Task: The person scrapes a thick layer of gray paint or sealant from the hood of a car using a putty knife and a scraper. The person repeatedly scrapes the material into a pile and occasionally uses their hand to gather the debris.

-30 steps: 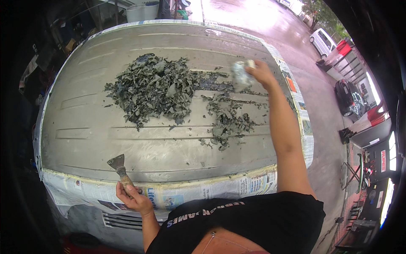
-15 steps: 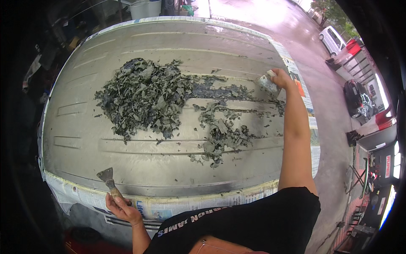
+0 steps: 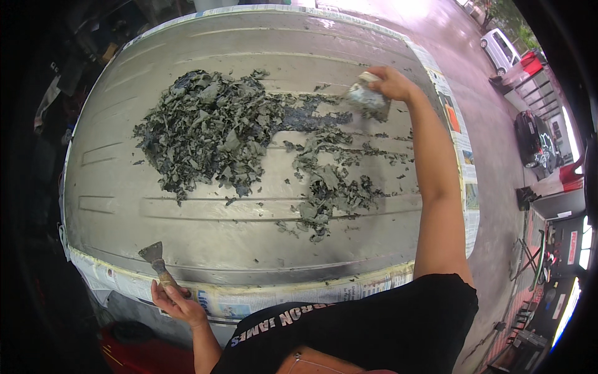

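My right hand grips a broad, flat scraper, its blade somewhat blurred, over the right end of a dark strip of peeled paint. This lies on a ribbed metal vehicle roof. Left of the strip is a big heap of grey and dark paint flakes, and a looser pile of flakes lies nearer to me. At the roof's near edge, my left hand holds a putty knife by its worn handle, blade up and away from the flakes.
Newspaper masking borders the roof, fixed with yellowish tape. Paved ground runs along the right, with a white van and a dark car farther off. Workshop items stand at the lower right. Something red is low at left.
My right hand has moved left and slightly farther away with the scraper, toward the dark strip. The left hand keeps its hold on the putty knife. The whole view has shifted slightly.
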{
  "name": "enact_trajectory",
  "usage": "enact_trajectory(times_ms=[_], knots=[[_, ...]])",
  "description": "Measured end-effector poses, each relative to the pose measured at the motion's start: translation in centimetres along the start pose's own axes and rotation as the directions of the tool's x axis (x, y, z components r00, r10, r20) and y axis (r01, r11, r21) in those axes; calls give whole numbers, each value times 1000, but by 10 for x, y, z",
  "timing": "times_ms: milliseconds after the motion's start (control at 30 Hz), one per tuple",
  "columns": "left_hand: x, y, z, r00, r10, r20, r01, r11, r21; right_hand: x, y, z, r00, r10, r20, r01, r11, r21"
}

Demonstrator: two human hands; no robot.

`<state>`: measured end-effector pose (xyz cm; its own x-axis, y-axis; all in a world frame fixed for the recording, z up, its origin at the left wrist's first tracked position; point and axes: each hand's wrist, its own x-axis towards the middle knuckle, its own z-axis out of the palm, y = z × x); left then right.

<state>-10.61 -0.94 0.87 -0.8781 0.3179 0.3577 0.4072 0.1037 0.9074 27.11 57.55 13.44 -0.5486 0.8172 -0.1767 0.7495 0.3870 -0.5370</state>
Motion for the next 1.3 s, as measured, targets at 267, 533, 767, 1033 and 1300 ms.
enact_trajectory(times_ms=[267,533,767,1033,1300], knots=[[-1,4,0,999,-34,13,34,999,-19,1,-72,71,987,-149,63,152,987,-51],[-2,-3,-4,999,-52,-5,51,996,-78,26,-51,15,995,-21,-102,19,1000,-19],[-4,0,-6,998,-60,17,62,995,-73,44,-28,34,990,-2,-141,3,1000,8],[-4,1,-7,997,-69,19,71,993,-91,59,-131,111,966,-251,64,255,965,-59],[-4,-2,-8,999,-44,23,47,992,-118,68,-131,63,992,-122,37,124,991,-47]])
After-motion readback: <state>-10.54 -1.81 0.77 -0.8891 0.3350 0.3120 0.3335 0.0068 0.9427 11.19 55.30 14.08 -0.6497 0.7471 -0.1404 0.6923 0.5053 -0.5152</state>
